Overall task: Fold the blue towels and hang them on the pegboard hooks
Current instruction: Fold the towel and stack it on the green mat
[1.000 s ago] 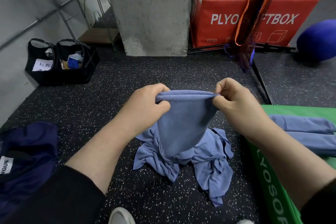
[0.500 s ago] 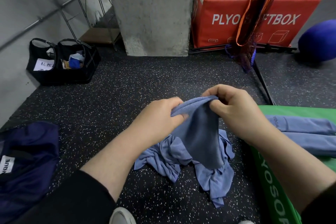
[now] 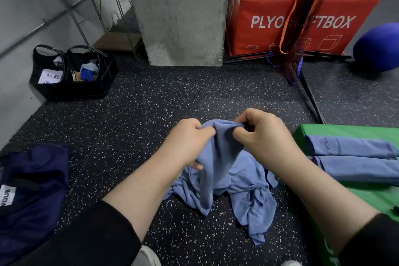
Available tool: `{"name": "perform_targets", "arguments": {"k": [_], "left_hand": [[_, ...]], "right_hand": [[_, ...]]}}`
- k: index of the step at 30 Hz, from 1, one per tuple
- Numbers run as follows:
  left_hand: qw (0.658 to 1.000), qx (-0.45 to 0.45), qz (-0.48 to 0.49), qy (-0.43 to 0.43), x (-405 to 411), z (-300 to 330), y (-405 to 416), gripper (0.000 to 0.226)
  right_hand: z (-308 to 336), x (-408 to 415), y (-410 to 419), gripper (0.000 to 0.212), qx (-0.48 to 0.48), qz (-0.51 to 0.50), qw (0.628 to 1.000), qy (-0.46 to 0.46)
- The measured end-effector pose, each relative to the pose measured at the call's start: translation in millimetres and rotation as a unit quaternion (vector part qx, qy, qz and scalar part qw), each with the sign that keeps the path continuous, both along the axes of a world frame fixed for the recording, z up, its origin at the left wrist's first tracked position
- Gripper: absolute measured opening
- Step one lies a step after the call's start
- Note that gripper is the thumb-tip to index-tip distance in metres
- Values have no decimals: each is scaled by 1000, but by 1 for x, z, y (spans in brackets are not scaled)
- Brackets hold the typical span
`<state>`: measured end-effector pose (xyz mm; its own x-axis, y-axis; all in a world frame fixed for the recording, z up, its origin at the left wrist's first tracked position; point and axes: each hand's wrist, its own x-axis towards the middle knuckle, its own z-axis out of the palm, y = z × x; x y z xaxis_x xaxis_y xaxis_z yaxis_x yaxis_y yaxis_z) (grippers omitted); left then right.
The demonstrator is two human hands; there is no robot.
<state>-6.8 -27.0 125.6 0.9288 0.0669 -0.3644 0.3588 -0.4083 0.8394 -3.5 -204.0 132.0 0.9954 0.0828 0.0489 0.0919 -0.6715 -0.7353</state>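
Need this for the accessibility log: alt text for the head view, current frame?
Both hands, left hand and right hand, pinch the top edge of a blue towel lifted from a crumpled towel pile on the black speckled floor. Two folded towels lie on a green box at right; a red plyo box stands behind.

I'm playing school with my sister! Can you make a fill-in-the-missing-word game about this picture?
1. Both hands pinch a ____ towel.
2. The crumpled towel pile lies on the speckled ____.
3. Two folded towels rest on the ____ box.
4. The red box stands beside a grey concrete ____.

Missing words: blue; floor; green; pillar
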Motion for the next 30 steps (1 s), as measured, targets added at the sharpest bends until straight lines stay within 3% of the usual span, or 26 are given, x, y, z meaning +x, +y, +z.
{"name": "perform_targets", "arguments": {"k": [7, 12, 20, 25, 28, 30], "left_hand": [[996, 6, 62, -57, -1, 3, -3, 4], [992, -22, 68, -108, -1, 9, -6, 15], [984, -117, 84, -102, -3, 7, -12, 38], [984, -82, 46, -149, -1, 3, -6, 63], [983, -103, 18, -150, -1, 5, -5, 67], [982, -45, 3, -185, -1, 6, -3, 61]], "right_hand": [[-8, -11, 24, 3, -36, 25, 999, -11], [-7, -9, 26, 10, -40, 20, 999, -21], [-7, -3, 17, 16, 2, 53, 999, 8], [-8, -1, 16, 29, 99, 93, 989, 52], [-10, 5, 11, 23, 44, 59, 997, 12], [-5, 6, 8, 19, 30, 40, 999, -10]]}}
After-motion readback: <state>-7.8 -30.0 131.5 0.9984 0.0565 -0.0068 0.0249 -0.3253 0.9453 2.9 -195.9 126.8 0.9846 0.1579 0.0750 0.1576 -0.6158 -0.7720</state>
